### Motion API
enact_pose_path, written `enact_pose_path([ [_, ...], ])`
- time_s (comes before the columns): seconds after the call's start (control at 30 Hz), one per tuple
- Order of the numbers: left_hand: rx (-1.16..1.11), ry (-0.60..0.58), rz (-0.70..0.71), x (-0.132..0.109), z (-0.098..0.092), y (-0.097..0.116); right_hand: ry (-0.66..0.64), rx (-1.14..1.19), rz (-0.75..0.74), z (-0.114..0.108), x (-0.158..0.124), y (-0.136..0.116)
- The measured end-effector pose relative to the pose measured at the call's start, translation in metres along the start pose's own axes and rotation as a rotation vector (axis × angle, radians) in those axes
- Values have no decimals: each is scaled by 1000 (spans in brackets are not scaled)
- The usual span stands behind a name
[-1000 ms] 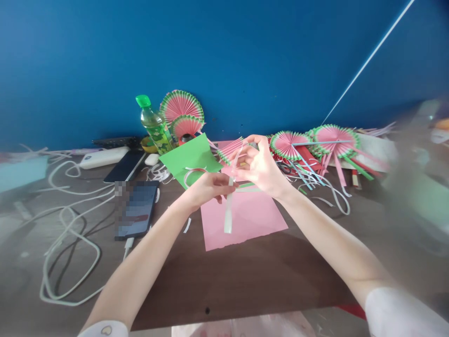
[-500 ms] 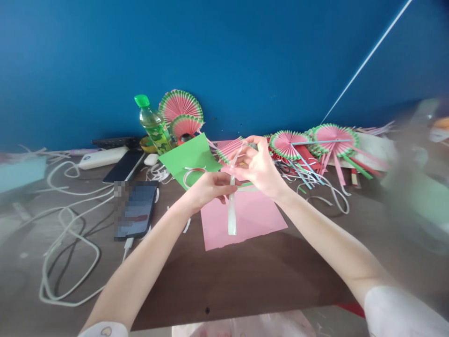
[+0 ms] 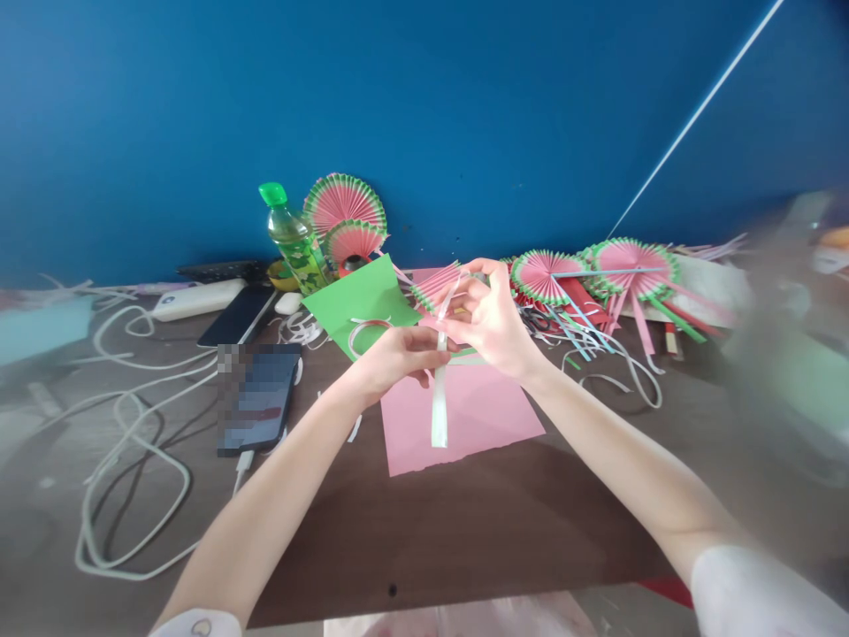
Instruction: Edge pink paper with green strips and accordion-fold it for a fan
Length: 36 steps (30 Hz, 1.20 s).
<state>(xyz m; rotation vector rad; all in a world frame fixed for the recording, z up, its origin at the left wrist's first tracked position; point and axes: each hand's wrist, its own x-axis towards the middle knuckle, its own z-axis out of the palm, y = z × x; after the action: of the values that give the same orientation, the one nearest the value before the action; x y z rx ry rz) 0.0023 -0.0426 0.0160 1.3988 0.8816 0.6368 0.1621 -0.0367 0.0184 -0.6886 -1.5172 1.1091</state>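
Note:
A narrow pale strip (image 3: 439,407), whitish-green and apparently folded, hangs between my two hands over a sheet of pink paper (image 3: 478,416). My left hand (image 3: 403,358) pinches the strip at its middle between thumb and fingers. Just above, my right hand (image 3: 484,310) is closed on the strip's thin upper end, which curls up past the fingertips. Behind my left hand lies a sheet of green paper (image 3: 364,301) with a thin curled strip on it. A pleated pink-and-green piece (image 3: 434,285) sits behind my right hand.
A bottle (image 3: 295,239) with a green cap stands at the back left beside pleated paper fans (image 3: 343,208). More fans (image 3: 633,265) lie at the right, among paper scraps. Phones (image 3: 262,398) and white cables (image 3: 133,460) cover the left. A blue wall (image 3: 424,115) rises behind.
Both hands stay in nearly the same pose on the strip. The whole view has shifted slightly, with things sitting a little lower.

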Motion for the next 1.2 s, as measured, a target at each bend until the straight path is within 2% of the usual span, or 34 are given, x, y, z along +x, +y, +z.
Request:
enact_pose_path([
  [0.6,-70,13,-6,-1,2,2,68,-47,-30,4,-2,-3],
  [0.9,-78,78,0,0,4,1,45,-57,-56,1,0,1],
  [1.03,-37,104,15,-1,4,2,26,-88,-106,-1,1,3],
  [1.2,13,129,67,-2,5,4,60,-244,-224,-2,1,8],
])
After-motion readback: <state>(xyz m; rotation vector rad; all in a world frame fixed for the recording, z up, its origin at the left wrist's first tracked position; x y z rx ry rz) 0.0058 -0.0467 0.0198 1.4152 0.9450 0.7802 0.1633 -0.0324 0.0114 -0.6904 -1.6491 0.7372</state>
